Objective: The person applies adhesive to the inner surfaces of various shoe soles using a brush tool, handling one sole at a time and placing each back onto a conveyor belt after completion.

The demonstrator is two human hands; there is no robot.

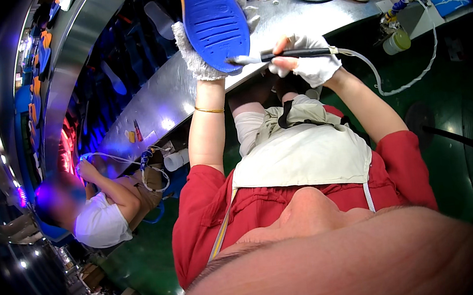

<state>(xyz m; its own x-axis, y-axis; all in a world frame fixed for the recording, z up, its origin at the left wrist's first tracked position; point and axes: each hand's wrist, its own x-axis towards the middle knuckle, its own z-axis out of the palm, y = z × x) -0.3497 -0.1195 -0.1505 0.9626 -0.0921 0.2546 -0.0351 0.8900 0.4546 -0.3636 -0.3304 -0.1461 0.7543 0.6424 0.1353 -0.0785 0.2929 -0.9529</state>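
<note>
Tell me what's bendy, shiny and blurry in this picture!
In the head view, the metal bench looks curved by the fisheye lens, with white glare spots on it; the picture's corners are black; also in the head view, the blue sole shows clear grooves, while a co-worker has a blurred head.

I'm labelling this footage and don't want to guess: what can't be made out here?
All in the head view:
The blue shoe sole: its far end is cut off by the upper edge.
The left hand: its palm is hidden behind the sole.
The brush: its tip is too small to show whether it touches the sole.
The co-worker's hand: too small to tell what it holds.
</note>
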